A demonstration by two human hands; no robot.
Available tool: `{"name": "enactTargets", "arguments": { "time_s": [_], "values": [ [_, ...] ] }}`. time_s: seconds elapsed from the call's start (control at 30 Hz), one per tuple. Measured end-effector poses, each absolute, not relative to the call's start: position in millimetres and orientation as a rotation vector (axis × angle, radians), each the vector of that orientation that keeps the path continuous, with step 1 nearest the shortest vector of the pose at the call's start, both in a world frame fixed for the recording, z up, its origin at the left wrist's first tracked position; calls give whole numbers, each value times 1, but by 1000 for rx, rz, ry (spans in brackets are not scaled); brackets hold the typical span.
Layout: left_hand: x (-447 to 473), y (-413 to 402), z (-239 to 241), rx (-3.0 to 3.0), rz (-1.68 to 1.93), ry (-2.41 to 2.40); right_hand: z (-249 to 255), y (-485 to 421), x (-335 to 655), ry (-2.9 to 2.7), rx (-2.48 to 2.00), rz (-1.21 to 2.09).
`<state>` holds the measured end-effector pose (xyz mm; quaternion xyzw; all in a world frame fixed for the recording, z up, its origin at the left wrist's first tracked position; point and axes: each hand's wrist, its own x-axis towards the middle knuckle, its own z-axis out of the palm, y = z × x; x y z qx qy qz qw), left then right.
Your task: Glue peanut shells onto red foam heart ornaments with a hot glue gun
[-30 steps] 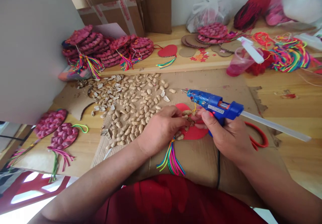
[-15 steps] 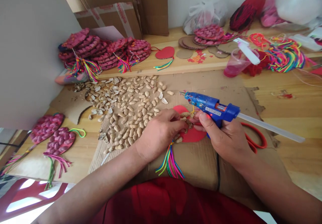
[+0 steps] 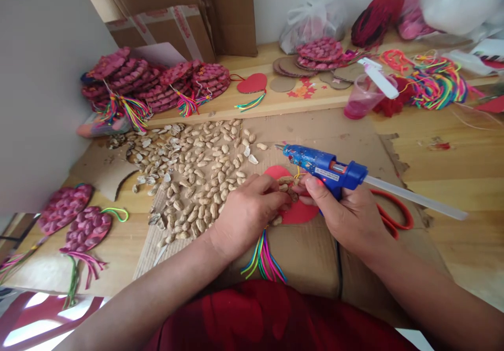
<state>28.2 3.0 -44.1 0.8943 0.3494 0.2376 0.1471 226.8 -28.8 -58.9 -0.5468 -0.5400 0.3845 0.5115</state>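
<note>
My right hand [image 3: 346, 217] grips a blue glue gun [image 3: 326, 169] with a clear glue stick jutting out to the right; its nozzle points left. My left hand [image 3: 246, 212] presses its fingertips on peanut shells [image 3: 285, 181] laid on a red heart cutout [image 3: 297, 212]. A rainbow tassel [image 3: 262, 256] hangs from the heart toward me. Both hands meet over the heart on a cardboard sheet [image 3: 315, 130].
A spread of loose peanuts [image 3: 197, 175] lies left of my hands. Finished pink hearts [image 3: 74, 219] sit at the left, stacks of them [image 3: 153, 80] at the back. Red scissors [image 3: 396, 214] lie under my right hand's far side. A pink cup [image 3: 360, 101], coloured cords [image 3: 437, 83] and boxes [image 3: 173, 9] stand behind.
The view has drifted slightly, so everything sits a little further left. My hands stay over the heart, fingers shifting on the shells; the glue gun keeps its pose.
</note>
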Motion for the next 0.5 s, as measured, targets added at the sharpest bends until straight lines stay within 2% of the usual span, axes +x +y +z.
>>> {"name": "enactTargets", "arguments": {
  "time_s": [0.5],
  "values": [
    [29,3,-44,2562,686,994,-54,-29,225,-1260,-1304,973]
  ]
}}
